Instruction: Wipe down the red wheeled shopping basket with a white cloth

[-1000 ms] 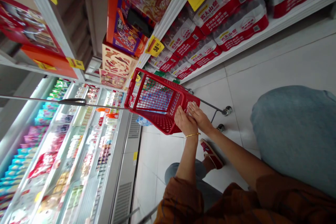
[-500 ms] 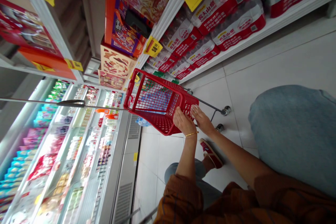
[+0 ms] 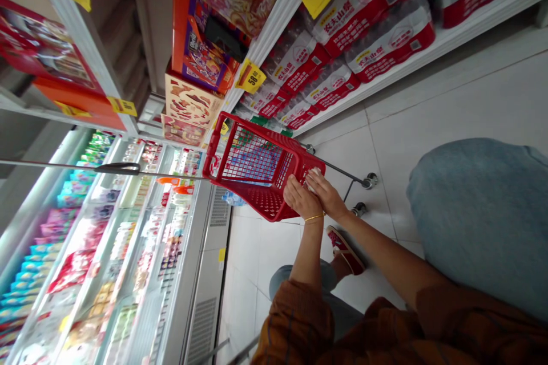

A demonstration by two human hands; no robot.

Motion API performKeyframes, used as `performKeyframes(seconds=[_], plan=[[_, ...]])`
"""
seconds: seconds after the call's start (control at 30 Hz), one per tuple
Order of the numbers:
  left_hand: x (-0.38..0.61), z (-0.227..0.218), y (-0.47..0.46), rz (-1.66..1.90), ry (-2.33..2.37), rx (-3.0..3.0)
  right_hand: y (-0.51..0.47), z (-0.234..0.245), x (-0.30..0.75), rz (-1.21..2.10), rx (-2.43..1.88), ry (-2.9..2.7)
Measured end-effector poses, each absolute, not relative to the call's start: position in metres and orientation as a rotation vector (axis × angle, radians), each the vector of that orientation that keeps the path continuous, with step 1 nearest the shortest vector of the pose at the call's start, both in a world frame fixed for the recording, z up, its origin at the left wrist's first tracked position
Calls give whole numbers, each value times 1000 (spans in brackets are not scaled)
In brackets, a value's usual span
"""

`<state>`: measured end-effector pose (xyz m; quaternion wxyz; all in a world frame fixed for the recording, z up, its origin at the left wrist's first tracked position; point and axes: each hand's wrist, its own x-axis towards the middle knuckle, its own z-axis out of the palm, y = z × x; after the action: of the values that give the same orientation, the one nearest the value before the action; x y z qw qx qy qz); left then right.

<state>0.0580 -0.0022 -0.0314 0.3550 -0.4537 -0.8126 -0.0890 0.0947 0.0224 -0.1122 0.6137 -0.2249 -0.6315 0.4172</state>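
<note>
A red plastic shopping cart basket (image 3: 263,197) on a wheeled metal frame stands ahead of me, appearing tilted in this turned view. Over its near rim is my left hand (image 3: 302,197), fingers stretched out and held together, a gold bracelet at its wrist. Close beside it, my right hand (image 3: 323,191) also has its fingers extended, turned toward the left one. A whitish patch shows at the right fingertips; I cannot tell what it is. Whether either hand touches the rim is also unclear. Blue and green items show through the basket's mesh.
Shrink-wrapped packs of bottled water (image 3: 389,37) line the low shelf, with snack boxes (image 3: 205,45) above. A refrigerated display (image 3: 128,239) runs along the left. Pale floor tiles (image 3: 449,102) lie below; my denim-covered knee (image 3: 475,211) and red shoe (image 3: 346,251) are nearby.
My hands have come closer together, the right one shifting slightly left toward the left hand. The cart is nearly unmoved in view.
</note>
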Motion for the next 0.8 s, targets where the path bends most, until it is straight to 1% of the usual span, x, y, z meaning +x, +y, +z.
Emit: performKeyframes(seconds=[0.13, 0.23, 0.57, 0.8], plan=[[56, -31, -4, -238, -2090, -1174, 40, -87, 101, 922, -419, -1531], [54, -30, -7, -235, -2075, -1200, 44, -84, 101, 898, -366, -1585], [57, -27, -10, -227, -2110, -1209, 21, -133, 90, 969, -554, -1505], [50, -26, -16, -220, -2070, -1252, 14, -145, 90, 984, -573, -1530]])
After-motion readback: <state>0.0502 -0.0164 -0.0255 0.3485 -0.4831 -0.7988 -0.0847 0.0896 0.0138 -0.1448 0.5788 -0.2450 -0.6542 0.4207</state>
